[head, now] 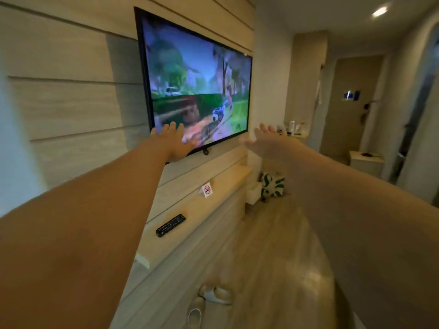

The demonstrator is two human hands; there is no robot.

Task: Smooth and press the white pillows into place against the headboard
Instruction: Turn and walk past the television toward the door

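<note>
No pillows, bed or headboard show in the head view. Both my arms stretch straight out in front of me toward a wall-mounted television. My left hand is held flat with fingers spread, in front of the screen's lower left corner, holding nothing. My right hand is also spread and bare, raised just right of the screen's lower right corner. I cannot tell whether either hand touches anything.
A shelf below the television carries a black remote and a small no-smoking sign. Slippers lie on the wooden floor. A green-and-white bag stands by the wall, and a hallway with a door opens to the right.
</note>
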